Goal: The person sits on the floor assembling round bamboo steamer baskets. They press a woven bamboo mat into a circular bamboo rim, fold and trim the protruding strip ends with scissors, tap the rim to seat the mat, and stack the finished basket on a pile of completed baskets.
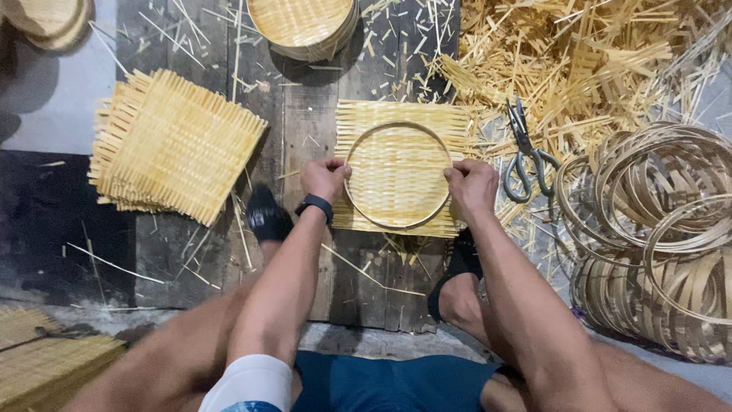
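A square woven bamboo mat (358, 114) lies on the dark wooden board (305, 114) in front of me. A round bamboo hoop (397, 126) rests on top of it. My left hand (324, 179) grips the hoop's left edge, thumb pressed on the rim. My right hand (471, 185) grips the hoop's right edge the same way. Both hands press the ring down onto the mat. A black band sits on my left wrist.
A stack of square woven mats (174, 143) lies to the left. Finished round trays (303, 27) sit at the top. Grey shears (524, 156) lie right of the mat, beside a pile of bamboo hoops (663, 229). Bamboo offcuts (579, 61) cover the upper right.
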`<state>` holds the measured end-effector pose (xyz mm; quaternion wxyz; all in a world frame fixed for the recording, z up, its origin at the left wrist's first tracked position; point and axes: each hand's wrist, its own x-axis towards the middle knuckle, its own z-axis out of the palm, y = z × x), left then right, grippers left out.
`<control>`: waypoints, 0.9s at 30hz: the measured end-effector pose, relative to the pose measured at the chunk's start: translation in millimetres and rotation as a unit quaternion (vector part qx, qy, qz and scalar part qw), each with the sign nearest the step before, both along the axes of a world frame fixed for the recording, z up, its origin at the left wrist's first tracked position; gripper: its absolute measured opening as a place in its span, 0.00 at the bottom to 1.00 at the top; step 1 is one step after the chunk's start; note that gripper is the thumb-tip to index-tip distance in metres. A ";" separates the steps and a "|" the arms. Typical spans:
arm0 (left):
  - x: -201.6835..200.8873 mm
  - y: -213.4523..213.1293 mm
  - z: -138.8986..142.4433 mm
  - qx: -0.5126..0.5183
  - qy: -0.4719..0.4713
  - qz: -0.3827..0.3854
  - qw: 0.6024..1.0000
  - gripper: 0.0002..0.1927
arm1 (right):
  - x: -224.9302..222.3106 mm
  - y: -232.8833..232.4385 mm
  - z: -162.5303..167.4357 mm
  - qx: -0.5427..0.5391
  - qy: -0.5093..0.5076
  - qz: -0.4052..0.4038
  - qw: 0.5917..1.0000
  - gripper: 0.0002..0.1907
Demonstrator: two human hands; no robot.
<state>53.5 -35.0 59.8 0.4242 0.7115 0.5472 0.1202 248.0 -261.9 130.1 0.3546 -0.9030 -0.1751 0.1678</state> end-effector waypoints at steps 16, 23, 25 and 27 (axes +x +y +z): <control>-0.9 7.5 8.6 -0.027 -0.022 -0.027 0.999 0.07 | 14.0 -3.2 -26.0 -0.019 -0.060 0.051 0.997 0.09; -3.3 10.9 -5.9 -0.073 -0.032 -0.016 0.997 0.09 | 31.4 -6.9 -38.4 -0.008 0.027 0.058 0.998 0.10; -6.3 14.4 -8.3 -0.090 -0.039 -0.029 0.995 0.10 | 33.7 -5.8 -36.6 -0.037 0.041 0.064 0.996 0.10; -8.1 19.1 -8.2 -0.087 -0.061 -0.048 0.993 0.11 | 33.6 -2.0 -28.3 0.004 0.019 0.067 0.998 0.10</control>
